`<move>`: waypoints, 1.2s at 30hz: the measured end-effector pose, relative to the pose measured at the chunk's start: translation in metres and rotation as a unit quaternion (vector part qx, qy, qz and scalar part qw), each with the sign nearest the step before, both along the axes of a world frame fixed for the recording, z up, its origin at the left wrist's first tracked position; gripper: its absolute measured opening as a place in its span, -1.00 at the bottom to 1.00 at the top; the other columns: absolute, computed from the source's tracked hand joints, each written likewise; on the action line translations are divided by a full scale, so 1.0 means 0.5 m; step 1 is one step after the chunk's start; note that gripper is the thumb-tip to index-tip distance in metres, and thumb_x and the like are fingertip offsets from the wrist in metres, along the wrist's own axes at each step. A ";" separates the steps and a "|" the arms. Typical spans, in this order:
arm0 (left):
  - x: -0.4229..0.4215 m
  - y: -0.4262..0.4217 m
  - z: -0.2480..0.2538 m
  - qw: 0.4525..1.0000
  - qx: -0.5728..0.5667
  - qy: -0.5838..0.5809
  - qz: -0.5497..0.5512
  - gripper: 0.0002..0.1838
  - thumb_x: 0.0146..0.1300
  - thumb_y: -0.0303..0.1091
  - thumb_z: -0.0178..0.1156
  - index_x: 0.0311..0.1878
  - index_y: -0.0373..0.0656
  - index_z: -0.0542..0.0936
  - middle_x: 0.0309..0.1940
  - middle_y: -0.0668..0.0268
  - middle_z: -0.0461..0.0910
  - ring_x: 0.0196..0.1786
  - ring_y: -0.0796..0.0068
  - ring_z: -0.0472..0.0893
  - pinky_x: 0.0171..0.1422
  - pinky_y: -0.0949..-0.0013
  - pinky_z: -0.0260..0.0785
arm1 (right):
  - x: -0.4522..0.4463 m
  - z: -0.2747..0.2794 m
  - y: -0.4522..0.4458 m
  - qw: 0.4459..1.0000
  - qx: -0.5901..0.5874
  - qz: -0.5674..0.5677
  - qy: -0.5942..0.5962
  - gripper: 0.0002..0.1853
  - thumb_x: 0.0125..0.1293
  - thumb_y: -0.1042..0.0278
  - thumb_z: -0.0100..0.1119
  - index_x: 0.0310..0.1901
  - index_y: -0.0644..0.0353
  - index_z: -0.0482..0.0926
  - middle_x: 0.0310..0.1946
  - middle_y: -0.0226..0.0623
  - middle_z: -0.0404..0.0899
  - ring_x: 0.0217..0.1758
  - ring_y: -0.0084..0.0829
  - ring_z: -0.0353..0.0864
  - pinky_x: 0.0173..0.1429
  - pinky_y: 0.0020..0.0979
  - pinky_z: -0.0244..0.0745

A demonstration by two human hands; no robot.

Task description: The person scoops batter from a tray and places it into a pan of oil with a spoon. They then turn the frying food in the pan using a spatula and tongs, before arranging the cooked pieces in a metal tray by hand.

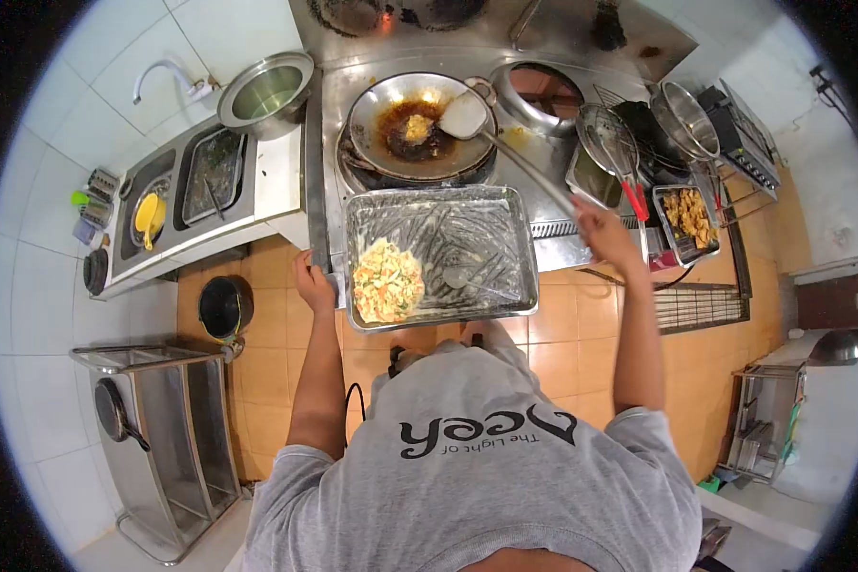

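My right hand (pixel 601 232) is closed round the long handle of a metal spatula (pixel 465 115), whose broad blade rests in the right part of the wok (pixel 367 119). Dark oil and a small golden lump of food (pixel 418 128) are in the wok. My left hand (pixel 316 280) is at the counter edge, left of the metal tray (pixel 467 250); its fingers are curled, and what they grip, if anything, is not clear. A heap of pale, chopped mixture (pixel 387 281) lies in the tray's left part, and whitish smears cover the rest.
At the right stand a round lidded pot (pixel 541 95), strainers with red handles (pixel 636 200) and a tray of fried pieces (pixel 688 217). A large pot (pixel 267 93) and a sink with a yellow ladle (pixel 150 215) are at the left. A black bucket (pixel 224 305) is on the floor.
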State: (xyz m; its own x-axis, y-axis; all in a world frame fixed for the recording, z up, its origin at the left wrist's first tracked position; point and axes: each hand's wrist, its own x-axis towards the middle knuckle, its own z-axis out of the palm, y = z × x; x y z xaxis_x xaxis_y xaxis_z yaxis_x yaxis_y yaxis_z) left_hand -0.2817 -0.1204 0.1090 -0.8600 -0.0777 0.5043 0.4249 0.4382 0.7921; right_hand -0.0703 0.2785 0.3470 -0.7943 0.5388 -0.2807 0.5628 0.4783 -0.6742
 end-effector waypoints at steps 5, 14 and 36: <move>0.007 -0.001 -0.011 0.995 0.022 -0.100 -0.008 -0.76 0.12 -0.47 -0.05 -0.13 -0.25 0.47 -0.31 0.14 0.47 -0.29 0.33 0.43 -0.20 0.33 0.26 | 0.009 -0.145 -0.083 0.992 -0.051 -0.041 0.107 -0.55 0.33 0.18 -0.09 0.25 -0.01 0.28 -0.63 -0.40 0.39 -0.68 -0.57 0.34 -0.63 -0.47 0.36; -0.001 -0.010 -0.020 0.998 -0.031 -0.033 0.049 -0.73 0.26 -0.40 -0.10 -0.10 -0.40 0.44 -0.16 0.03 0.47 -0.11 0.14 0.45 0.07 0.26 0.24 | -0.031 -0.183 -0.093 0.929 -0.360 -0.048 0.074 -0.26 0.31 -0.14 -0.15 0.37 0.06 -0.11 -0.31 -0.27 0.55 -0.66 -0.56 0.38 -0.56 -0.51 0.43; 0.558 0.099 -0.301 0.649 0.286 -0.668 0.226 -0.61 0.14 -0.10 0.07 0.05 0.08 0.42 0.08 0.43 0.35 0.08 0.29 0.39 0.10 0.04 0.20 | 0.280 -0.316 0.737 0.931 0.169 -0.148 0.287 -0.71 0.08 0.37 0.24 -0.12 0.18 0.55 -0.37 -0.24 0.56 -0.47 -0.39 0.48 -0.35 -0.38 0.42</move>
